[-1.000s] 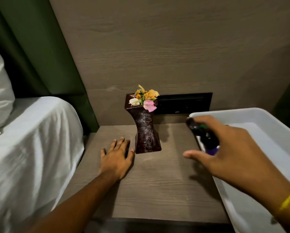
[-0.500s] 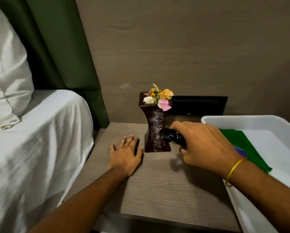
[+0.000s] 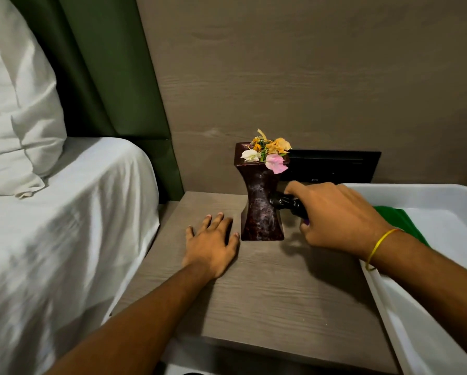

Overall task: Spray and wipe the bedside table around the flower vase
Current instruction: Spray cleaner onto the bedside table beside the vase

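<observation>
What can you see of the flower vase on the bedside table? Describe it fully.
The flower vase is dark reddish-brown, glossy and marbled like stone, waisted in the middle with a squarish top and base. It stands upright near the back of the bedside table, holding small white, pink and orange flowers. The left hand lies flat beside its base.

A dark maroon marbled vase (image 3: pixel 262 204) is seen holding orange, white and pink flowers (image 3: pixel 270 151); the bench (image 3: pixel 267 293) is grey wood-grained, the cloth (image 3: pixel 400 220) green, the tray (image 3: pixel 430 196) white.
</observation>
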A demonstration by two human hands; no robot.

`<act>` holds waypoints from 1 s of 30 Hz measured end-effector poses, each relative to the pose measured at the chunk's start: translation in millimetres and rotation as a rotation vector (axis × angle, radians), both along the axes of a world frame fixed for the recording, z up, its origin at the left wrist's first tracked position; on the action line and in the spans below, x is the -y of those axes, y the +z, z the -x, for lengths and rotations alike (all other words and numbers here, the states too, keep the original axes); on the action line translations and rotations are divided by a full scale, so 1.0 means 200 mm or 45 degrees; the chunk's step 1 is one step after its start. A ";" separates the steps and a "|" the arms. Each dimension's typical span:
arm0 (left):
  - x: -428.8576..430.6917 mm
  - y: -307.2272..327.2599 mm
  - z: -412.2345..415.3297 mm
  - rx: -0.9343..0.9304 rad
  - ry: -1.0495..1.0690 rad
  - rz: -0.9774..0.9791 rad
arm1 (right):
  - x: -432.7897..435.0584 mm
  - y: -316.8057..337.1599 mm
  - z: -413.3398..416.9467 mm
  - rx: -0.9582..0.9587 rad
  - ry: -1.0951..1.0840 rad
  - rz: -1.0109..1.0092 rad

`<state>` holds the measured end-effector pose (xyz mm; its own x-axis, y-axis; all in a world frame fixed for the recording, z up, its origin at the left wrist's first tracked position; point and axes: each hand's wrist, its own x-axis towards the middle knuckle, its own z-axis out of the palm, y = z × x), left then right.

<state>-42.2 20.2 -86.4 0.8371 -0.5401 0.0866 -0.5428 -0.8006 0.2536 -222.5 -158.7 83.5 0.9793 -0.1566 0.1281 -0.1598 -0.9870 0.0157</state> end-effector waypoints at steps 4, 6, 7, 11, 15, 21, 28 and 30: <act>0.00 0.00 0.00 -0.003 -0.003 0.010 | 0.00 0.00 0.01 -0.016 0.022 -0.019; 0.00 0.00 -0.01 -0.012 0.002 0.007 | -0.01 -0.01 0.03 -0.030 0.041 -0.032; 0.00 0.00 -0.01 -0.018 0.003 0.005 | -0.02 -0.02 0.04 -0.056 0.052 -0.020; 0.01 0.01 0.00 -0.004 0.001 -0.003 | -0.05 -0.07 0.08 -0.152 0.058 0.060; 0.00 0.01 0.00 -0.009 0.000 -0.013 | -0.02 -0.12 0.09 -0.242 0.039 0.059; 0.00 0.01 0.01 -0.013 -0.001 0.009 | 0.00 -0.16 0.11 -0.302 0.062 0.021; 0.00 0.02 0.02 -0.028 -0.003 0.002 | 0.00 -0.15 0.12 -0.185 0.062 -0.064; -0.01 0.03 0.02 -0.031 -0.007 -0.002 | 0.01 -0.14 0.12 -0.173 0.060 -0.066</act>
